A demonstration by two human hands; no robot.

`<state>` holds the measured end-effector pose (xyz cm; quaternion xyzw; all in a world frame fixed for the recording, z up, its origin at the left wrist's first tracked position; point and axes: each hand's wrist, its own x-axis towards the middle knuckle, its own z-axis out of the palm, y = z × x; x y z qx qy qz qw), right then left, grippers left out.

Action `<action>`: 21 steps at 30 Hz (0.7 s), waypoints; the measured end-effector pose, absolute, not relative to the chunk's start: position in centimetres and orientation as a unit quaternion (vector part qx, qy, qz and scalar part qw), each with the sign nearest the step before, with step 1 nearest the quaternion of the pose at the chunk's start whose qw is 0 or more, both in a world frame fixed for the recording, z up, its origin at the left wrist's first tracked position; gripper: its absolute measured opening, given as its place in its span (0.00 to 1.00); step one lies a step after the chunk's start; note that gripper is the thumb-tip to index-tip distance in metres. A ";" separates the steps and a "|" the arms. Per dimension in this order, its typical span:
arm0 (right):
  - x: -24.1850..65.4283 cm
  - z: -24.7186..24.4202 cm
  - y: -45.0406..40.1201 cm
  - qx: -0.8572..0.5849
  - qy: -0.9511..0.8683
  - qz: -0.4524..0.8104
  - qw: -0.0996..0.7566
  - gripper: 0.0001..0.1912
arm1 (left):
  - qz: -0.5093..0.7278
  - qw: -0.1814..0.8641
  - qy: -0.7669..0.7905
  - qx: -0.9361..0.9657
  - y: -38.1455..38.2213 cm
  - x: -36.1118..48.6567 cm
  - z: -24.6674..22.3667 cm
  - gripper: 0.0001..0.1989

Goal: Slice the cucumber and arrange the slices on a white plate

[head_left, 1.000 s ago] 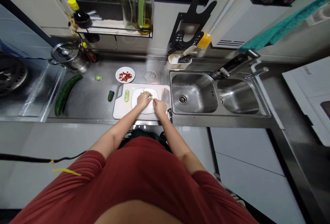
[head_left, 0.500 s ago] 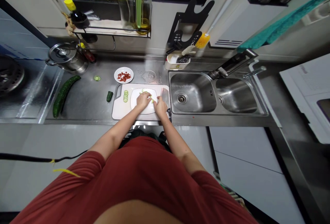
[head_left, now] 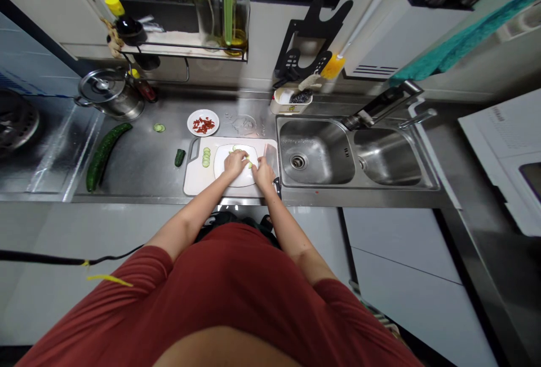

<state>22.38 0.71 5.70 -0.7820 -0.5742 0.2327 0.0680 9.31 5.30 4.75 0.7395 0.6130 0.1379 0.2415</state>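
Note:
A white plate [head_left: 236, 180] rests on the pale cutting board [head_left: 196, 181], and both my hands are over it. My left hand [head_left: 235, 164] has its fingers bent together at cucumber slices near the plate's middle. My right hand [head_left: 264, 175] pinches a pale green cucumber slice [head_left: 250, 165] between thumb and fingers at the plate's right side. More slices lie along the plate's far edge, partly hidden by my left hand. A row of cucumber slices [head_left: 206, 157] lies on the board, left of the plate. The knife [head_left: 271, 154] lies at the board's right end, partly under my right hand.
Left of the board are a cucumber end piece [head_left: 180, 157], loose slices [head_left: 159, 128] and a whole cucumber [head_left: 103, 155]. A small plate [head_left: 192, 129] of chopped red pieces stands behind. The sink [head_left: 316, 178] adjoins the board's right; a lidded pot [head_left: 122, 109] stands back left.

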 end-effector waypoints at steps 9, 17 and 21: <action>22.4 6.2 0.8 -0.779 -0.573 0.248 0.056 0.21 | 0.142 0.235 0.610 0.743 5.2 9.3 4.8 0.10; 22.4 5.9 0.9 -0.781 -0.573 0.241 0.062 0.21 | 0.130 0.235 0.617 0.740 5.3 9.5 5.1 0.10; 22.4 6.0 0.9 -0.779 -0.576 0.243 0.049 0.21 | 0.121 0.233 0.622 0.738 5.4 9.7 5.4 0.10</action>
